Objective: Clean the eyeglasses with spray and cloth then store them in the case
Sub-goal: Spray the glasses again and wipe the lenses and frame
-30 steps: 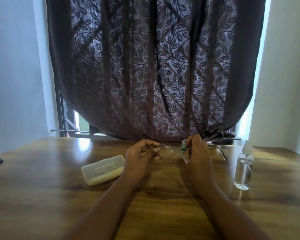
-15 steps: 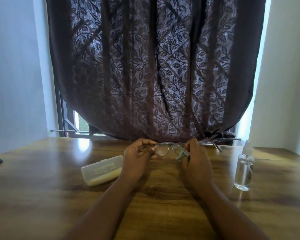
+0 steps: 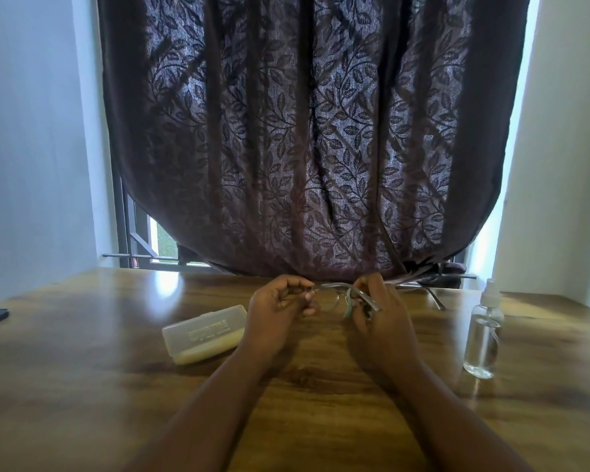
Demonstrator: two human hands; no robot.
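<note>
Above the wooden table [image 3: 82,386], the left hand [image 3: 276,318] pinches one end of the eyeglasses [image 3: 334,294]. The right hand [image 3: 382,321] grips a teal cloth [image 3: 348,306] against the other lens. The closed case [image 3: 205,332] lies left; the spray bottle [image 3: 482,335] stands right.

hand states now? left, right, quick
Left hand: closed, holding the eyeglasses by one end of the frame.
Right hand: closed, pinching the green cloth on the eyeglasses.
</note>
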